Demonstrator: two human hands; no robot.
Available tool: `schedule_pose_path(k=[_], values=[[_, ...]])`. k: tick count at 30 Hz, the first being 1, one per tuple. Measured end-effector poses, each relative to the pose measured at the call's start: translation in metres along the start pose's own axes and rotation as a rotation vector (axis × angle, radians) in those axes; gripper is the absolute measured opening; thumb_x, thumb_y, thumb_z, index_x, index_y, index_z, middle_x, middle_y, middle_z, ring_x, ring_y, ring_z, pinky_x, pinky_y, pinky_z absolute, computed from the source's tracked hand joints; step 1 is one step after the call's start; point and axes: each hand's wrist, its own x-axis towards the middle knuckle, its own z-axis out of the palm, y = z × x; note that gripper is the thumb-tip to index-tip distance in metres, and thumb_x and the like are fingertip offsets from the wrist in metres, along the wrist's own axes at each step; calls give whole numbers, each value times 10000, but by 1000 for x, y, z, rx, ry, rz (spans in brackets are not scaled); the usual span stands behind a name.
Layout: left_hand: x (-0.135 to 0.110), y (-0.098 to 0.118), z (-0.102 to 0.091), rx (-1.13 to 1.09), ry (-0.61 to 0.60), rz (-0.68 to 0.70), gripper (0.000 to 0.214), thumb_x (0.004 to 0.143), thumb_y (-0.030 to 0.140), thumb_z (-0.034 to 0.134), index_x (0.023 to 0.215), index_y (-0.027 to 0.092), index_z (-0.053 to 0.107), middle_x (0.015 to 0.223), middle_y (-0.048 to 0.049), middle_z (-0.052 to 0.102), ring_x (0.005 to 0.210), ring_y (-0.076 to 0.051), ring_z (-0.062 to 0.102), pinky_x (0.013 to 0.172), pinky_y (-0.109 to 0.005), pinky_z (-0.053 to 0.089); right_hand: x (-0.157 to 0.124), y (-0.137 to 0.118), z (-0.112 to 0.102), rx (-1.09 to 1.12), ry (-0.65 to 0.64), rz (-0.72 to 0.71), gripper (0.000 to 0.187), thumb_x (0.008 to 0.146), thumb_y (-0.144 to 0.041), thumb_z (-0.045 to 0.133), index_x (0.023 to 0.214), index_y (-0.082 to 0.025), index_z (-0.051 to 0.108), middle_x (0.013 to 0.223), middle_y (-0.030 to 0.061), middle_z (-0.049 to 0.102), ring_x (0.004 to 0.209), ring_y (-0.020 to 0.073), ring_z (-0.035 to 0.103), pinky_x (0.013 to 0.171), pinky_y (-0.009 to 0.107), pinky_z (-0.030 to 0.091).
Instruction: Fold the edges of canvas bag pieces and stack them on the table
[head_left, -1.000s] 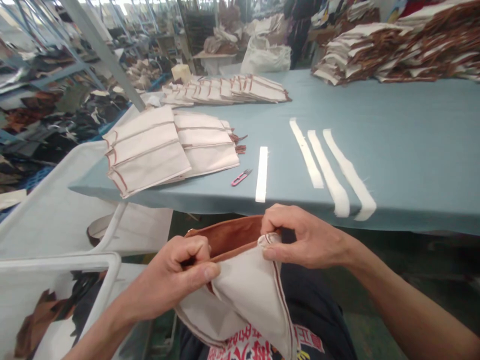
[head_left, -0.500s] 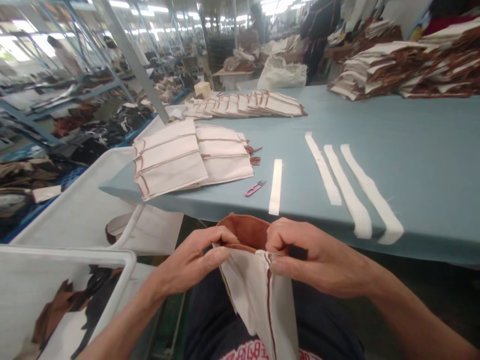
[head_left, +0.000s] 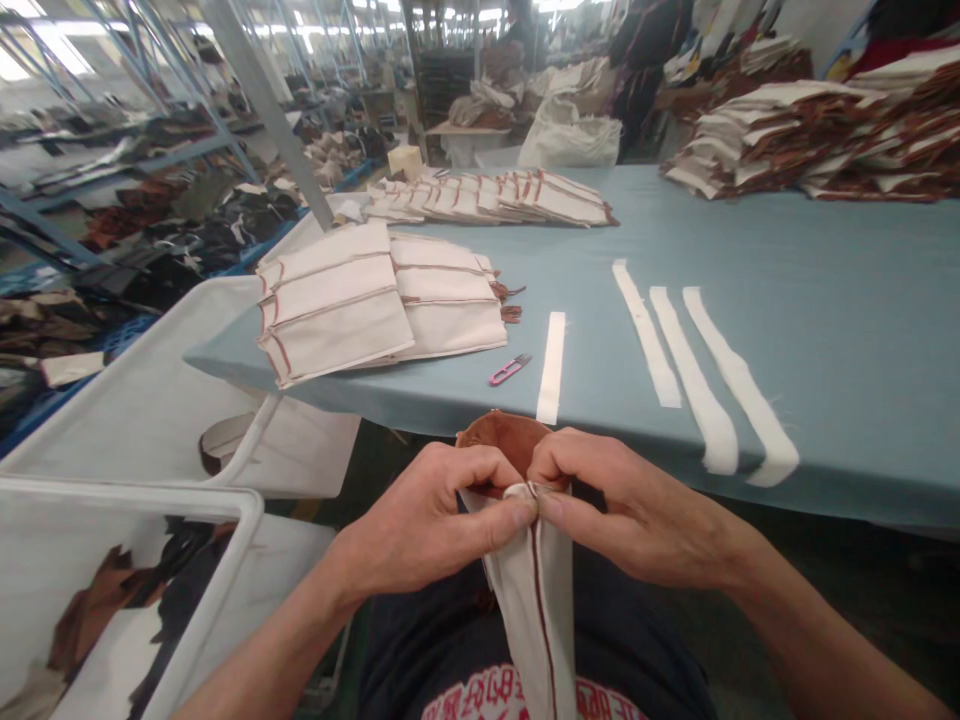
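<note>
Left hand (head_left: 442, 520) and right hand (head_left: 630, 510) together pinch a cream, brown-lined fabric pouch (head_left: 561, 590) beside the blue cloth-covered table (head_left: 847, 330), seemingly working its brown-edged seam (head_left: 539, 590); next needs steady pressure.

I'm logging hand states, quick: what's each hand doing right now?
Left hand: closed, pinching the cream fabric piece at its top.
Right hand: closed, pinching the same piece.

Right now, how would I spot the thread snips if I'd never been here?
Find the blue-green table. Near its front edge, look between the overlapping cream panels and the short white strip. There lie the thread snips, small and pink-handled, unlike the pale pieces on either side.
</note>
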Motion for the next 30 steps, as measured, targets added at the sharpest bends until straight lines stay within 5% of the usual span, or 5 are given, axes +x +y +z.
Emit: schedule_pose_path(k=[5, 11, 21, 30], values=[[2, -2, 4, -14, 92, -90, 155, 855, 207, 611, 731, 125, 657, 652, 26, 555, 598, -87, 445, 539, -198, 350, 4, 8, 3, -6, -1, 3, 181, 970, -233, 538, 795, -195, 517, 770, -4, 580, 692, 136, 482, 655, 262, 382], [5, -8, 8, -188, 53, -151, 161, 831, 240, 644, 714, 135, 607, 617, 59, 460, 546, -64, 350, 475, -179, 285, 4, 9, 2, 64, -8, 9, 184, 942, -225, 529, 766, -180, 551, 741, -5, 602, 668, 125, 506, 641, 252, 392], [2, 0, 6, -218, 29, -136, 208, 852, 276, 626, 716, 121, 644, 633, 28, 528, 565, -76, 422, 506, -181, 336, 8, -1, -7, 145, 3, 15, 87, 843, -176, 585, 757, -174, 587, 713, -20, 626, 641, 107, 530, 612, 221, 420], [3, -5, 9, -212, 60, -164, 236, 863, 304, 616, 716, 121, 645, 627, 24, 541, 564, -78, 429, 506, -181, 344, 5, -2, -2, -23, -1, 65, 40, 769, -188, 588, 738, -182, 563, 709, -26, 608, 651, 122, 523, 635, 254, 376]])
